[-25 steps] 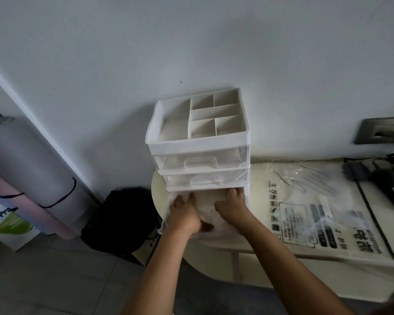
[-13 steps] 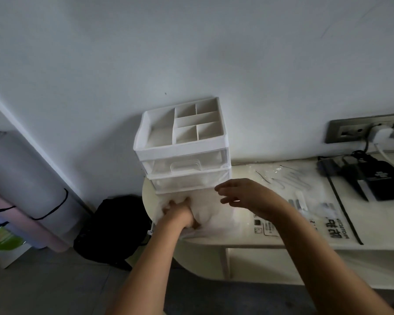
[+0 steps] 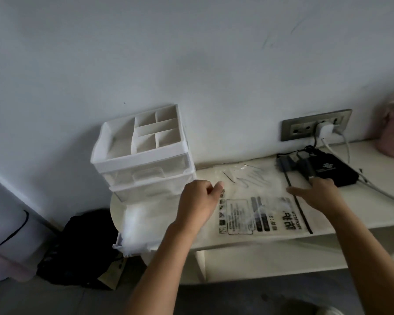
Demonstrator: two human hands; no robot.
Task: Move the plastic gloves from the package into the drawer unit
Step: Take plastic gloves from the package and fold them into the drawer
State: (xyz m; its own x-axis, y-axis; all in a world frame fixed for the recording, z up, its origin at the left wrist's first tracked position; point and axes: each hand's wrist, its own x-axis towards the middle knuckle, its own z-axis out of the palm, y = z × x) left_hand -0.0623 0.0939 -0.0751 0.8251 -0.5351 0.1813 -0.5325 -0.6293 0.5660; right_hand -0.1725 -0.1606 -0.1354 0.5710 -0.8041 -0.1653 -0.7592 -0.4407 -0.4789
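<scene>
Left hand [image 3: 198, 201] out of drawer [image 3: 122, 233], fingers curled empty, right hand [image 3: 316, 194] flat on translucent package [image 3: 248, 214]

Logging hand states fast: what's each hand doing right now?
Left hand: fingers curled by the package edge; grip cannot be told.
Right hand: open, fingers straight on the package.

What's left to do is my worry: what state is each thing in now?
Bottom drawer: pulled out, plastic gloves inside.
Upper drawers: closed.
Package: flat on the table.
Left hand: fingers curled at the package's left edge; grip unclear.
Right hand: fingers straight, over the package's right end.
Charger: plugged in.
</scene>
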